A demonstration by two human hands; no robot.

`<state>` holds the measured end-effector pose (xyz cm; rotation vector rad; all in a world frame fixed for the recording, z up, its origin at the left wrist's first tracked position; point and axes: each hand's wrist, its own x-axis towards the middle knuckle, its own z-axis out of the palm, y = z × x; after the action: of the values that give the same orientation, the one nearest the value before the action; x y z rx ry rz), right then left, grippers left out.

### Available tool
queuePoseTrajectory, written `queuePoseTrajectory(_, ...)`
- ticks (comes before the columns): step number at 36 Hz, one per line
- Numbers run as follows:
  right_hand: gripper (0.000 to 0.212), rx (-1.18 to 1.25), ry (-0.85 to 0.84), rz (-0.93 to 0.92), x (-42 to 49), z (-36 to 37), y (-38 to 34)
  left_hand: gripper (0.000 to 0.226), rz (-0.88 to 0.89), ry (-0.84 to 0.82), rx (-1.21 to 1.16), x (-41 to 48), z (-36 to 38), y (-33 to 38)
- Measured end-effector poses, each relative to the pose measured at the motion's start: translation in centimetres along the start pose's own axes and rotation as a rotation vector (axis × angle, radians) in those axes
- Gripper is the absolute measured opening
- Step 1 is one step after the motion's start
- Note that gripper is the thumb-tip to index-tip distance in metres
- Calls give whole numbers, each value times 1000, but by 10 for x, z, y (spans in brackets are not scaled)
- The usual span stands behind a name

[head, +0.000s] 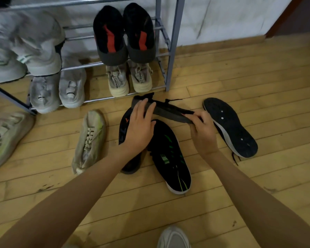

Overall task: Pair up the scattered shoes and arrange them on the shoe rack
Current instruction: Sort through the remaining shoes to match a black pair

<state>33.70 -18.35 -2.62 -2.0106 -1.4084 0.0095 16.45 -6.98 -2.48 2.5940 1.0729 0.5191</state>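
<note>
Head view shows a black shoe (168,111) lifted off the floor (222,194), held between both hands just in front of the shoe rack (173,51). Its long axis runs left to right, slanting down toward the right, with the grey sole edge facing the camera. The left hand (140,127) holds the left end, which sits closer to the rack's bottom shelf. Its fingers (147,108) are slightly spread and curved over the sole. The right hand (203,135) grips the right end with its fingers curled tightly round it.

Directly below the held shoe lie an orange-marked shoe (123,129), partly under the left hand, and a green-striped shoe (170,158). An upturned shoe (229,126) lies sole up, just beside the right hand.

The rack is ahead and slightly left of the hands, so the left hand would probably lead any placing move. Which floor shoe is the mate is not certain; the orange-marked one looks the likelier.
</note>
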Motion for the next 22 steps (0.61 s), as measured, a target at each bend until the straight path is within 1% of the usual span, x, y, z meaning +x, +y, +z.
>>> queuePoseTrajectory(2, 33, 19, 36, -47, -6, -4, -2, 54, -5, -53, 51, 3, -6, -10)
queuePoseTrajectory(4, 37, -10, 35, -131, -10, -3, -1, 45, -51, -146, 84, 2, -13, -21)
queuePoseTrajectory(7, 27, -6, -23, -158, -14, 4, 7, 21, -80, -204, 96, -9, -19, -31)
queuePoseTrajectory(9, 20, -19, -59, -150, -23, 10, 19, 19, -27, -271, 94, -19, -18, -31)
queuePoseTrajectory(10, 18, -35, -113, -127, -28, 13, 25, 20, -6, -308, 75, -25, -16, -30)
queuePoseTrajectory(12, 12, -109, -271, -91, -41, 18, 37, 26, -19, -323, 18, -34, -10, -29)
queuePoseTrajectory(14, 26, -158, -426, -35, -53, 20, 47, 36, -52, -274, -3, -36, -7, -30)
queuePoseTrajectory(15, 32, -142, -491, 5, -57, 20, 47, 41, -57, -250, 16, -34, -6, -31)
queuePoseTrajectory(16, 34, -119, -516, 41, -58, 18, 44, 46, -62, -245, 41, -31, -5, -32)
queuePoseTrajectory(18, 34, -56, -476, 140, -58, 14, 35, 58, -117, -280, 37, -21, -4, -31)
queuePoseTrajectory(20, 36, -13, -380, 281, -56, 14, 28, 69, -256, -357, -83, -9, -5, -28)
queuePoseTrajectory(22, 47, 27, -315, 460, -53, 14, 22, 73, -370, -458, -143, 3, -6, -29)
